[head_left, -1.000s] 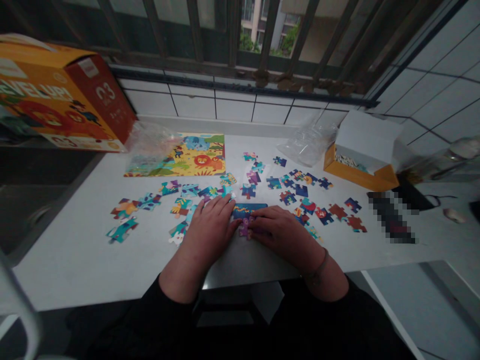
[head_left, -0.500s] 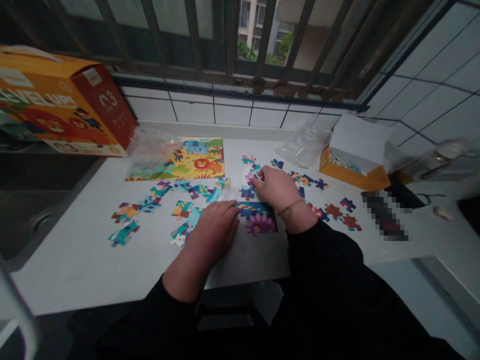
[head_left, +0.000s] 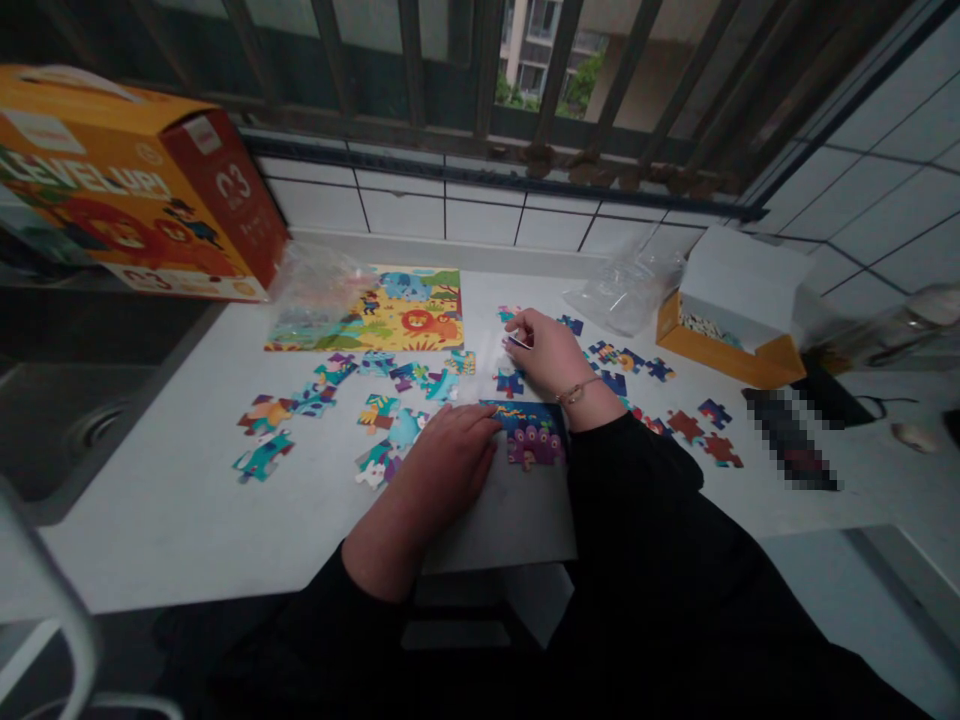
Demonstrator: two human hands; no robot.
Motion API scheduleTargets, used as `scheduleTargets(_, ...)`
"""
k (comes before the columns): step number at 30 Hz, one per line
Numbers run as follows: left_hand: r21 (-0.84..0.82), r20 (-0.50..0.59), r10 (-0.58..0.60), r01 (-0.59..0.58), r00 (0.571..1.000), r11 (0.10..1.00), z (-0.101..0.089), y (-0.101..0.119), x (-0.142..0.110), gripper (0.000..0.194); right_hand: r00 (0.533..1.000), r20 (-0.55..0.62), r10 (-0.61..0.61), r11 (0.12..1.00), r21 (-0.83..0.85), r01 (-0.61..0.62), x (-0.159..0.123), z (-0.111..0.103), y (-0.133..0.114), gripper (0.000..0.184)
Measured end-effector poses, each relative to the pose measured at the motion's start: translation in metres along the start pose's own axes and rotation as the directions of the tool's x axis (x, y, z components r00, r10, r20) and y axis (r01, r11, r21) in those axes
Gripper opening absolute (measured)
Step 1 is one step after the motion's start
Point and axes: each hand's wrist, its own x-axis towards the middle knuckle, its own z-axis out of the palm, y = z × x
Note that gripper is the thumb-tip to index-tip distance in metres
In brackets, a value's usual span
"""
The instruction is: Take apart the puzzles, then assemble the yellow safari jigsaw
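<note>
My left hand (head_left: 456,455) lies flat with its fingers stretched out, the fingertips touching the left edge of a joined puzzle section (head_left: 534,440) with a dark blue top and a purple many-eyed creature. Just above that section, my right hand (head_left: 553,352) pinches a small puzzle piece (head_left: 517,343), tilted up from the counter so its picture is mostly hidden. Below those fingers lies a blue puzzle piece (head_left: 509,381). Loose teal and purple pieces (head_left: 405,425) spread left of my left hand. Red-brown pieces (head_left: 686,427) and dark blue ones lie to the right.
A yellow picture sheet (head_left: 420,310) lies at the back, partly under clear plastic (head_left: 322,280). An orange puzzle box (head_left: 150,190) stands left beside a sink (head_left: 97,400). An open small box (head_left: 731,340) and a crumpled plastic bag (head_left: 626,290) sit back right.
My right hand has lifted a puzzle piece from the counter and tilted it up. My left hand stays at the joined section. The view has shifted slightly.
</note>
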Motion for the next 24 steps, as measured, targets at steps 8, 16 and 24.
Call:
scheduleTargets(8, -0.392, -0.21, -0.23, 0.134, 0.95, 0.91, -0.013, 0.011, 0.002, 0.049, 0.953, 0.3, -0.031, 0.768, 0.618, -0.17, -0.078, -0.031, -0.008, 0.042)
scheduleTargets(16, -0.71, -0.022, -0.378, 0.252, 0.925, 0.658, -0.022, 0.012, 0.004, 0.017, 0.951, 0.301, 0.069, 0.641, 0.717, -0.273, -0.124, -0.021, -0.026, 0.058)
scheduleTargets(24, -0.38, -0.083, -0.238, 0.19, 0.968, 0.905, -0.012, 0.018, 0.003, 0.006, 0.943, 0.33, 0.044, 0.726, 0.638, -0.257, -0.123, -0.04, -0.007, 0.028)
